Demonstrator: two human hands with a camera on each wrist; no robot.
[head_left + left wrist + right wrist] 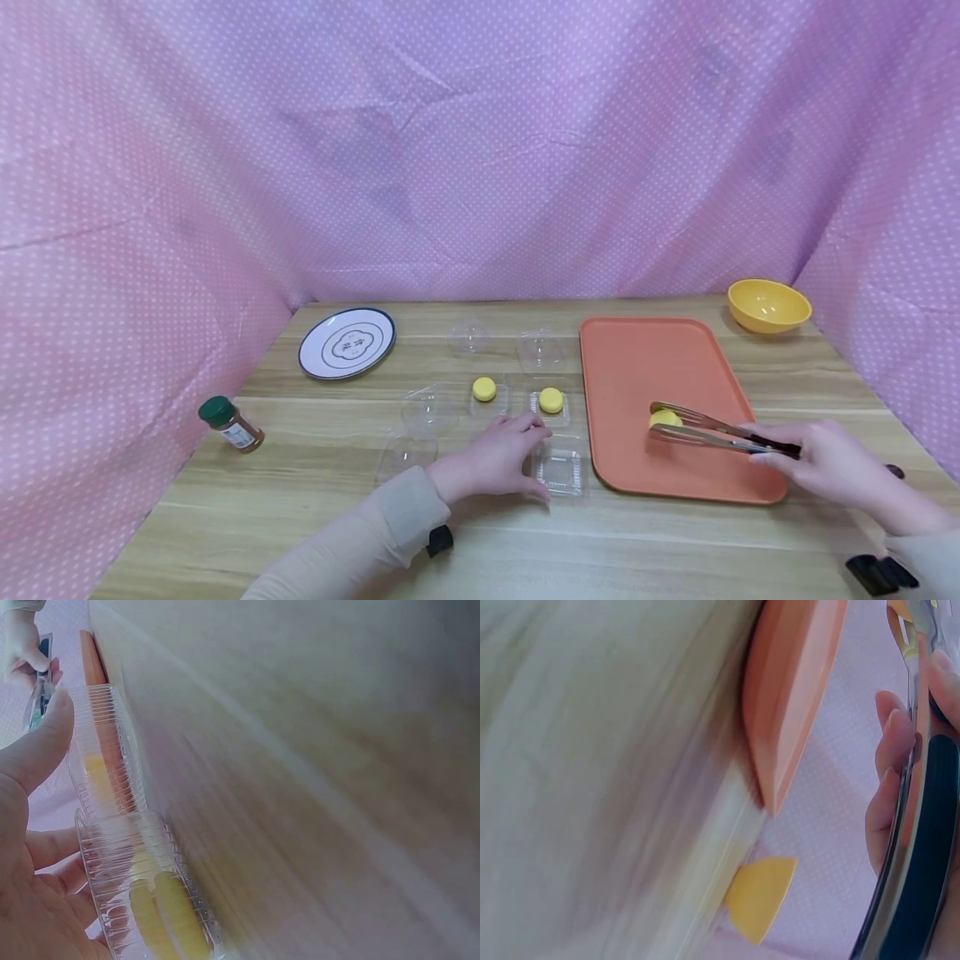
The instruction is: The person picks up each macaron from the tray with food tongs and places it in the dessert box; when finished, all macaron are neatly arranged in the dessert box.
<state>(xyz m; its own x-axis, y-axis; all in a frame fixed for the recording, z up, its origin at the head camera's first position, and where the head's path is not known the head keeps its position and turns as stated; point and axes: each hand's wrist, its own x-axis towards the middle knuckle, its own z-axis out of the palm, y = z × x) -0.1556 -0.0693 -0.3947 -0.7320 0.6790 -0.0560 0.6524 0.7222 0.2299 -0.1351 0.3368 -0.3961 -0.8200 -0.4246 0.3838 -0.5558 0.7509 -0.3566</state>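
My right hand (828,462) grips metal tongs (712,439) with dark handles. Between the tongs' tips is a yellow macaron (666,417), over the orange tray (637,358). My left hand (495,462), thumb and fingers spread apart, is beside a clear plastic box (559,472) left of the tray. Behind it, two yellow macarons (483,389) sit in other clear boxes (550,414). In the left wrist view, a box with a yellow macaron (166,915) is right by the fingers; whether they touch it I cannot tell.
Raised clear lids (540,352) stand behind and left of the boxes. A white plate (347,343) with a dark rim lies back left. A green-capped spice jar (232,423) stands at the left edge, and a yellow bowl (768,307) at the back right.
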